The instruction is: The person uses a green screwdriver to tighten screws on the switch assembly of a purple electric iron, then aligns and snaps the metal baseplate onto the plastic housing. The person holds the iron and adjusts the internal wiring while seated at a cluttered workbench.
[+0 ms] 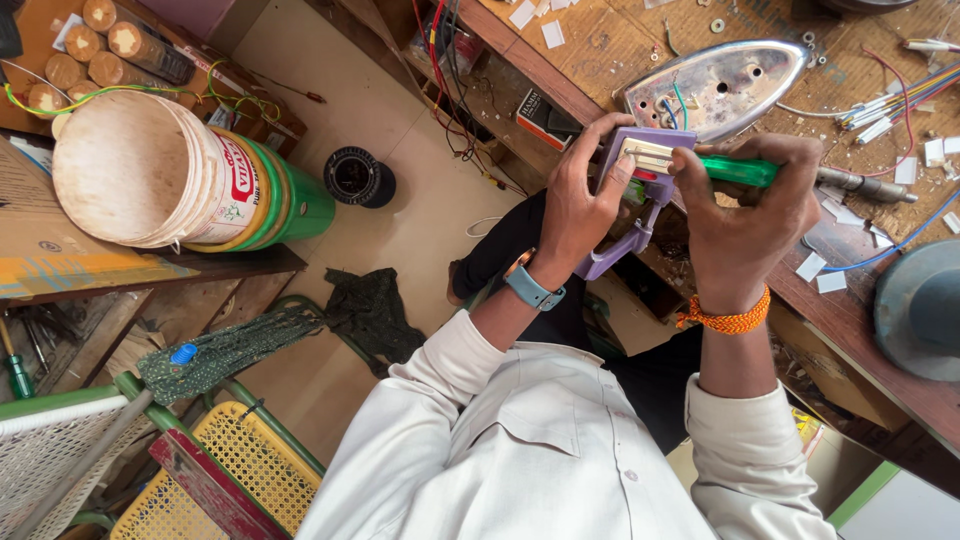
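Observation:
My left hand [578, 205], with a blue-strapped watch on its wrist, grips a purple plastic iron housing [640, 190] by its handle, above my lap. My right hand [745, 215], with an orange thread band on its wrist, holds a green-handled screwdriver [738, 170] whose tip rests against the pale plate at the housing's top. Just beyond both hands a bare metal iron soleplate [722, 85] lies on the wooden workbench [600, 50], with a red and a green wire coming out of it.
Loose coloured wires [900, 100], white scraps and a metal rod [868, 185] lie on the bench at right, beside a grey round object [925, 310]. A stack of buckets [190, 175], a black coil [357, 178] on the floor, a dark cloth [372, 310] and a yellow woven chair [225, 470] are at left.

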Action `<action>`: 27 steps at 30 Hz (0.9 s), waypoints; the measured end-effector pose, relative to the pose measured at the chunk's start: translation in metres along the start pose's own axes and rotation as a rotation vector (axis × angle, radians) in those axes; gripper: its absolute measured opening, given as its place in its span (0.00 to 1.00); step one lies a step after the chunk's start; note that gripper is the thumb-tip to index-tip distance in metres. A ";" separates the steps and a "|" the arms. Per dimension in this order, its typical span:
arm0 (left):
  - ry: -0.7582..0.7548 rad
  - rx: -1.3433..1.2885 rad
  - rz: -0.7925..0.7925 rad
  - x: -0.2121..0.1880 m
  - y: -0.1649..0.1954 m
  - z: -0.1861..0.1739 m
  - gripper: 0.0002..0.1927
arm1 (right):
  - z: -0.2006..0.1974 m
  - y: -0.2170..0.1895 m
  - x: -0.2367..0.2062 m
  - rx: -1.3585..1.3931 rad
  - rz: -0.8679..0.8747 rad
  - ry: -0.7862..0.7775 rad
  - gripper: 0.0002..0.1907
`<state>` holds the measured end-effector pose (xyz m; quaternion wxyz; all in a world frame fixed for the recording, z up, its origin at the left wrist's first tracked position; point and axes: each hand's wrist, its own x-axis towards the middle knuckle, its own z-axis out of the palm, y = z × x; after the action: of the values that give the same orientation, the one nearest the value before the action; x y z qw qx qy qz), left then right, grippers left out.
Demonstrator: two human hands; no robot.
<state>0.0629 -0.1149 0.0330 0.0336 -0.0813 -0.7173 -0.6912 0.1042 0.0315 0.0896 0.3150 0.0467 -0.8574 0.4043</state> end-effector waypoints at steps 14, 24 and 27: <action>-0.009 -0.040 -0.107 0.000 0.001 0.001 0.18 | -0.015 -0.042 0.052 -0.173 -0.276 -0.413 0.27; 0.019 -0.079 -0.059 0.002 -0.001 -0.001 0.18 | -0.010 -0.023 0.056 -0.196 -0.164 -0.405 0.18; 0.021 -0.105 -0.082 0.003 -0.002 -0.003 0.18 | -0.008 -0.031 0.057 -0.225 -0.317 -0.374 0.19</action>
<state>0.0592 -0.1178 0.0317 0.0083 -0.0463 -0.6825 -0.7294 0.0729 0.0263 0.1467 0.2137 0.2187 -0.9223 0.2365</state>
